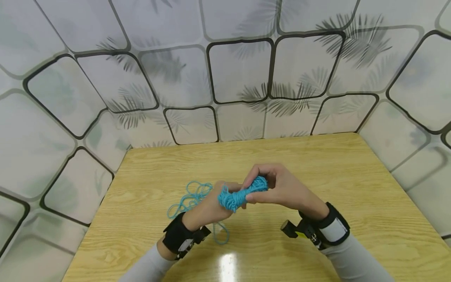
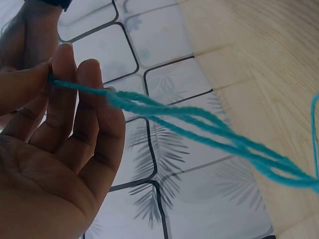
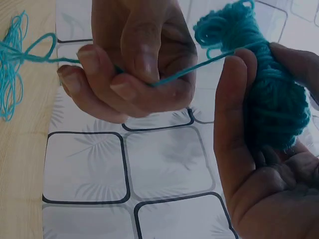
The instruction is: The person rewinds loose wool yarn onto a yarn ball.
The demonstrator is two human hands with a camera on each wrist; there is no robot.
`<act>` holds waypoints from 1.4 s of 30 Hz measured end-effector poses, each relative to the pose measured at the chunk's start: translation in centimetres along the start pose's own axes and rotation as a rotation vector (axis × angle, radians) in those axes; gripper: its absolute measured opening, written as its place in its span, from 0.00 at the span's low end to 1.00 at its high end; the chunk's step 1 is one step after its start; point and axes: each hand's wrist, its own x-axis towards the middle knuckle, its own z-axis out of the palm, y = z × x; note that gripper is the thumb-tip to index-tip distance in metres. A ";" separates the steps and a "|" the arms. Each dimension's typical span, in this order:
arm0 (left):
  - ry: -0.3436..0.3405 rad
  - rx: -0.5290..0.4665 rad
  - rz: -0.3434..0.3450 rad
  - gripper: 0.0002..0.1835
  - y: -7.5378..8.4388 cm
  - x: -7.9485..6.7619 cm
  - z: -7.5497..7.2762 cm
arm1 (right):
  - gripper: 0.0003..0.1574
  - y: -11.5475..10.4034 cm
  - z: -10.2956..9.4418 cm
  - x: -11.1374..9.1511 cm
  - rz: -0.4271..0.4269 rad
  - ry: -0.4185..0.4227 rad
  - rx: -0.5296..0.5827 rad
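A bow-shaped bundle of turquoise yarn (image 1: 234, 199), wound tight round its middle, is held above the table by my right hand (image 1: 287, 190), thumb on one side and fingers on the other. Beside it, my left hand (image 1: 213, 203) pinches a single yarn strand (image 3: 182, 73) between thumb and index finger, as the right wrist view shows. That strand runs taut from the bundle's waist to the left hand. Past the left hand, it leads on to a loose tangle of the same yarn (image 1: 184, 205). In the left wrist view, several twisted strands (image 2: 199, 119) trail from the fingers.
A wood-grain table (image 1: 352, 188) lies under both hands. Patterned panels (image 1: 243, 74) with dark outlines and leaf prints stand round its back and sides. A yarn loop (image 1: 221, 235) lies near the left wrist. Each wrist wears a black strap with a camera (image 1: 296, 229).
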 end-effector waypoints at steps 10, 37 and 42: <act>0.079 0.022 -0.032 0.06 0.1 0.2 -1.4 | 0.10 -0.5 1.0 -0.6 0.019 -0.118 -0.081; 0.053 0.103 0.005 0.05 1.9 -0.3 -1.5 | 0.11 1.3 0.7 0.0 0.180 0.162 -0.580; 0.052 0.115 -0.005 0.06 1.9 -0.4 -1.3 | 0.11 2.0 0.5 -0.1 0.139 0.277 -0.591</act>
